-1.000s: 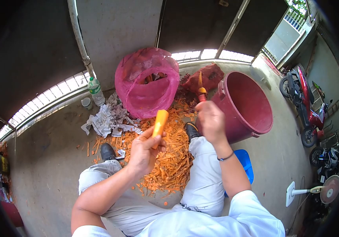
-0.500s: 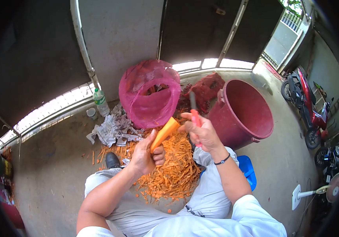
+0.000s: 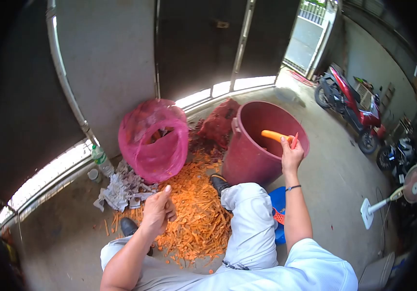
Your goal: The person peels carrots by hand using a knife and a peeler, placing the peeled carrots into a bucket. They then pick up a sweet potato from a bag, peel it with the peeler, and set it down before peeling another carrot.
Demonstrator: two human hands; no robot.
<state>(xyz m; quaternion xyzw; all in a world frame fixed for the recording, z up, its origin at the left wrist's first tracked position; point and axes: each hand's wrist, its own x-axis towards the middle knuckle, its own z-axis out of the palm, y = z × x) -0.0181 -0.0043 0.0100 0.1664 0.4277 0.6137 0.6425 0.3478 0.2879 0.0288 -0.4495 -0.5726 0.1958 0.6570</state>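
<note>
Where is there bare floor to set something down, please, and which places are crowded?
Bare grey concrete floor lies between the round maroon plastic bin and the white standing fan. Another bare patch lies left of the crumpled whitish paper, toward the dark wall panel. It is crowded between the dark shoes, where loose orange peelings pile up, reaching toward the translucent pink bag.

2 hands (image 3: pixel 157 209) (image 3: pixel 292 157), 1 held carrot (image 3: pixel 272 135), 1 maroon bin (image 3: pixel 246 160), 1 fan (image 3: pixel 415 183)

A parked red motorbike (image 3: pixel 366 116) and concrete floor (image 3: pixel 330 208) suggest a garage.
</note>
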